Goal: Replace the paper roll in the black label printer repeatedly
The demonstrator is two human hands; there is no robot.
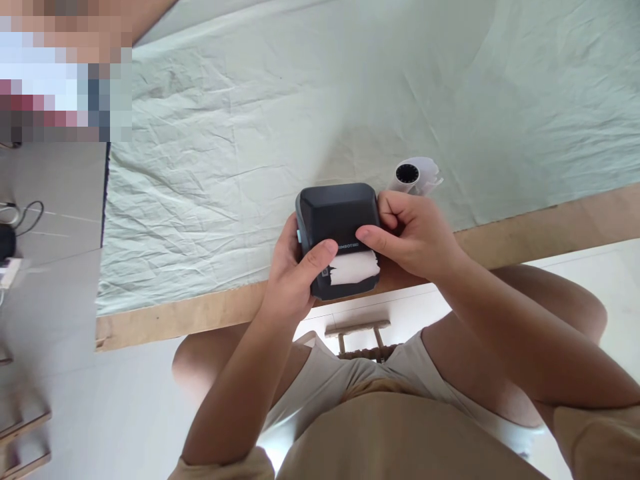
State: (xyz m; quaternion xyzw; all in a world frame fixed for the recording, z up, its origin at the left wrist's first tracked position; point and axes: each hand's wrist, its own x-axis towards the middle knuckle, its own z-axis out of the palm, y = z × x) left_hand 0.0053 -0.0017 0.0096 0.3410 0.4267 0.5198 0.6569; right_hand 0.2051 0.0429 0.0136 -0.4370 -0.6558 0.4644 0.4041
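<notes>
The table (560, 212) spans the view at a slant, its bare wooden near edge exposed. A pale green cloth (225, 133), creased most heavily at the left, covers the surface behind that edge. A person in a tan top (390, 440) and light shorts (320, 373) sits at the near side, knees apart; part of a wooden stool (360, 328) shows between the legs.

A black label printer (340, 208) is held in front of the person, over the near edge of the table. Whether its underside touches the table cannot be determined.

The left grip (296, 277) is closed around the printer's left side, thumb pressed on the lower front. The right grip (417, 230) is closed on the right side, thumb tip on the front face, fingers curled at the edge.

A white roll (426, 175) with a dark round end and a ragged loose edge sits on the cloth just beyond the right grip, partly hidden by it. A torn-edged paper strip (354, 269) lies across the printer's lower front, beneath partly covered lettering (349, 246). A light blue tab (299, 236) projects at the printer's left side.
</notes>
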